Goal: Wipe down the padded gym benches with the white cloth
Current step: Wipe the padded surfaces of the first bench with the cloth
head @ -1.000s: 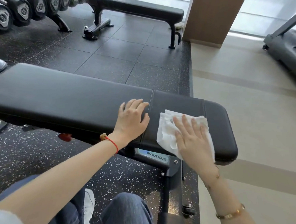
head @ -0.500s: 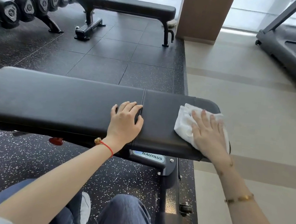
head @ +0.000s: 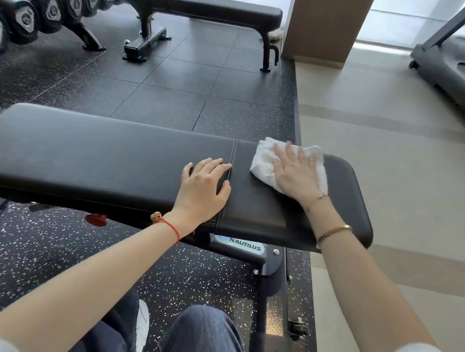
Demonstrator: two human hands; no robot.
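Black padded bench (head: 107, 161), long flat top with a stitched seam across it toward the right end, mounted on a dark metal frame (head: 269, 267) labelled NAUTILUS. On the pad: crumpled white cloth (head: 263, 164) right of the seam near the far edge, right hand (head: 297, 173) flat on it; left hand (head: 204, 187) resting at the seam. Bench stands on black speckled rubber floor (head: 47, 257).

The bench (head: 113, 158) pad is smooth, faintly glossy black leatherette; the white cloth (head: 263, 164) is soft and crumpled.
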